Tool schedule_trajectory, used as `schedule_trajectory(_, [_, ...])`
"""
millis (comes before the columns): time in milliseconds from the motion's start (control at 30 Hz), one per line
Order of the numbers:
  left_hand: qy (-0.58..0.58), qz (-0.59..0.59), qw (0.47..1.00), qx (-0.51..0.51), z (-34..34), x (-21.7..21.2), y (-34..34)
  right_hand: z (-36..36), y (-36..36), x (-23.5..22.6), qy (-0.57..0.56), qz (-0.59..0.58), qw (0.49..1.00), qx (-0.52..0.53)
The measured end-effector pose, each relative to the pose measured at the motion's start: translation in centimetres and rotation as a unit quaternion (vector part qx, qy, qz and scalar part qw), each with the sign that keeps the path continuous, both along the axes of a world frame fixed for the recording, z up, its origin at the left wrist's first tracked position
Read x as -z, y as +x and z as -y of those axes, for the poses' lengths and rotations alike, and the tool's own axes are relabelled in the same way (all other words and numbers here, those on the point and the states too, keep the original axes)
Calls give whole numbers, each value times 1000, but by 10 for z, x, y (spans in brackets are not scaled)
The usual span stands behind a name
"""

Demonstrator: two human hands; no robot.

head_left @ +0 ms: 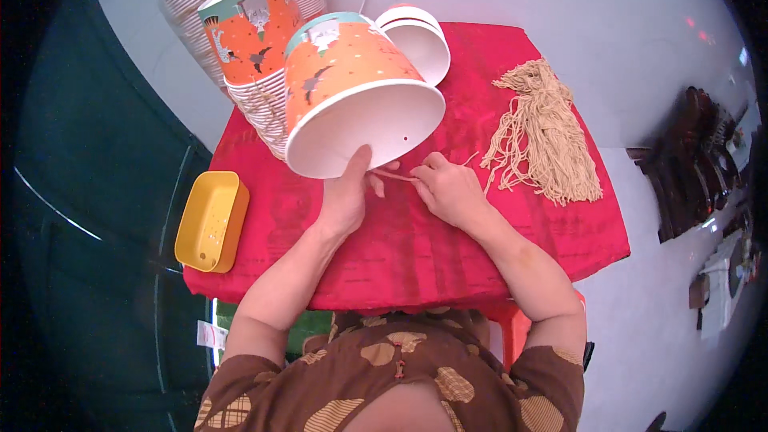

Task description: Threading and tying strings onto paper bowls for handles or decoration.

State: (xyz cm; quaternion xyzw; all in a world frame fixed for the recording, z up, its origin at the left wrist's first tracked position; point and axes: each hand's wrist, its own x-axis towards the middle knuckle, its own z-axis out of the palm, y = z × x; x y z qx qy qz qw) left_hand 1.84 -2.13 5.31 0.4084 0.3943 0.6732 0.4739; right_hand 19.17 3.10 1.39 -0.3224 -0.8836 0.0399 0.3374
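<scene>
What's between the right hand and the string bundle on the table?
In the head view, only bare red tablecloth separates the right hand from the tan string bundle; a few loose strands trail toward the hand.

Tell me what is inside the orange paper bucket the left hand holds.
The orange paper bucket shows a bare white inner wall with a small hole near the rim. The left hand covers part of the rim; the bottom cannot be seen.

A yellow tray (pixel 212 221) sits near stacked paper cups (pixel 254 56).
</scene>
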Motion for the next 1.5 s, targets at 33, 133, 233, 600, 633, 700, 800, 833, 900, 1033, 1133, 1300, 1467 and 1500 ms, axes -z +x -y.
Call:
schedule_trajectory(33, [0, 0, 1000, 2, 0, -3, 1, 2, -1, 0, 0, 0, 1000, 2])
schedule_trajectory(133, [3, 37, 997, 64, 1, -6, -1, 10, -6, -6, -20, 15, 999, 22])
schedule_trajectory(233, [1, 28, 989, 142, 4, -1, -11, 14, -9, -10, 12, 10, 997, 80])
schedule_trajectory(600, [-46, 24, 990, 135, 5, 5, -5, -29, 11, -7, -442, -362, 820, 17])
schedule_trajectory(633, [-46, 24, 989, 136, 5, 7, -4, -34, 12, 0, -459, -430, 778, 0])
schedule_trajectory(700, [-62, 10, 988, 141, 3, 11, -3, -40, 13, 2, -480, -519, 707, -30])
schedule_trajectory(800, [-62, 7, 987, 145, 4, 14, 0, -41, 17, 0, -469, -580, 665, -29])
schedule_trajectory(833, [-62, 7, 987, 146, 4, 14, 0, -41, 17, -1, -469, -581, 665, -28])
schedule_trajectory(900, [-61, 2, 987, 149, 3, 15, 0, -41, 19, -3, -474, -611, 633, -37])
schedule_trajectory(1033, [-61, 2, 988, 140, 1, 17, -2, -40, 23, -4, -483, -603, 632, -66])
schedule_trajectory(1133, [-51, 16, 988, 142, 0, 17, -5, -28, 19, -17, -467, -570, 673, -64])
schedule_trajectory(1300, [-56, 79, 979, 182, 0, 17, -7, -18, 16, -28, -431, -522, 728, -107])
schedule_trajectory(1467, [-69, 108, 970, 205, -3, 22, -12, -9, 12, -32, -407, -491, 755, -151])
schedule_trajectory(1500, [-67, 121, 966, 217, -4, 25, -14, -8, 12, -33, -399, -477, 766, -162])
